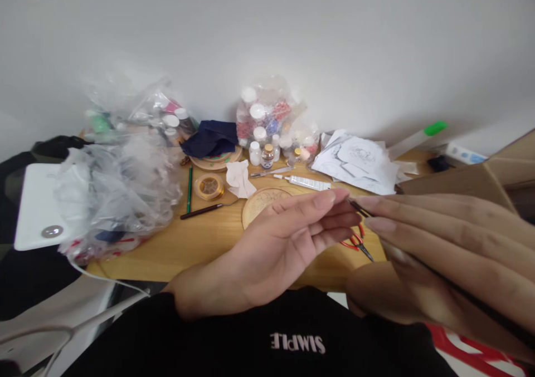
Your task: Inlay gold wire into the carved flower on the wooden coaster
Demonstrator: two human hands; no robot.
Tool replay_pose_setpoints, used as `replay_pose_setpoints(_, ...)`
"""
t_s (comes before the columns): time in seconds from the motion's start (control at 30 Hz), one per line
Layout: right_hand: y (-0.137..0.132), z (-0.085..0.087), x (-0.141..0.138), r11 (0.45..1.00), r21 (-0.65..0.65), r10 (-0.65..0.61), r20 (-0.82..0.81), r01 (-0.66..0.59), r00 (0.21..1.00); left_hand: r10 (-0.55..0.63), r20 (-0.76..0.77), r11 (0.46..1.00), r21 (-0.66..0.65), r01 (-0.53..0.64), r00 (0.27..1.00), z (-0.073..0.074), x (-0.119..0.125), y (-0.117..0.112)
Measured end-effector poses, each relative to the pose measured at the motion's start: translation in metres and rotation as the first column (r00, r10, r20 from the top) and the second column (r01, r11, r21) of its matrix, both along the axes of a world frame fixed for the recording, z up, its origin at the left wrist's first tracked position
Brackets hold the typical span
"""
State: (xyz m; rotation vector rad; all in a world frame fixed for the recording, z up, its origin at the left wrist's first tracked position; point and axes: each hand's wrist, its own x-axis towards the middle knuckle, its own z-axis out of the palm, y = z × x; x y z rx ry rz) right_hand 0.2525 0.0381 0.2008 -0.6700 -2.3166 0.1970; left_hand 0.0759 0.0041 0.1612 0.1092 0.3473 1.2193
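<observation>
Palm up above the table's front half, my left hand (pixel 284 243) has its thumb pressed against the index finger. Whatever sits in that pinch is too small to make out. My right hand (pixel 443 238) comes in from the right, closed round slim dark tweezers (pixel 360 209). Their pointed end is close to the left fingertips; I cannot tell if they touch. Behind my left hand lies a round wooden piece (pixel 256 205), partly covered. Orange-handled pliers (pixel 358 245) lie on the table beneath the hands.
Along the back are bagged bottles (pixel 259 112), a white tube (pixel 309 183), drawn papers (pixel 355 157) and folded navy cloth (pixel 213 136). To the left are a wire spool (pixel 209 186), a dark-handled hook tool (pixel 203 211), a green pencil (pixel 189 190) and plastic bags (pixel 121 185). A cardboard box (pixel 460 187) stands right.
</observation>
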Motion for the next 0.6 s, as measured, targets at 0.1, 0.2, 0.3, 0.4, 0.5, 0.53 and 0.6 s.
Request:
replay_pose_setpoints(0.1,-0.001,-0.001,-0.003,1.000,0.021,0.007,0.018,-0.008,1.000,0.004,0.013,1.000,0.002,-0.004,1.000,0.000,0.000,0.001)
replay_pose_setpoints(0.2,-0.001,-0.001,-0.006,1.000,0.026,-0.012,-0.007,0.012,1.000,0.010,0.013,1.000,0.006,-0.010,1.000,0.000,0.000,0.001)
replay_pose_setpoints(0.3,-0.001,-0.002,-0.010,0.998,0.030,-0.053,-0.062,0.054,0.997,0.013,0.007,1.000,0.002,-0.013,1.000,0.000,0.000,0.000)
replay_pose_setpoints(0.4,-0.003,-0.004,-0.012,0.998,0.012,-0.068,-0.079,0.069,0.995,0.014,-0.001,1.000,-0.011,-0.014,1.000,0.000,0.000,0.000)
replay_pose_setpoints(0.5,-0.005,-0.005,-0.013,0.996,-0.005,-0.093,-0.103,0.093,0.990,0.014,-0.008,1.000,-0.015,-0.014,1.000,0.000,0.000,0.000)
replay_pose_setpoints(0.53,-0.006,-0.005,-0.013,0.995,-0.009,-0.103,-0.108,0.103,0.989,0.013,-0.012,1.000,-0.015,-0.014,1.000,0.000,0.000,0.000)
replay_pose_setpoints(0.6,-0.007,-0.005,-0.013,0.993,-0.018,-0.114,-0.100,0.113,0.988,0.009,-0.022,1.000,-0.014,-0.009,1.000,0.001,0.000,0.000)
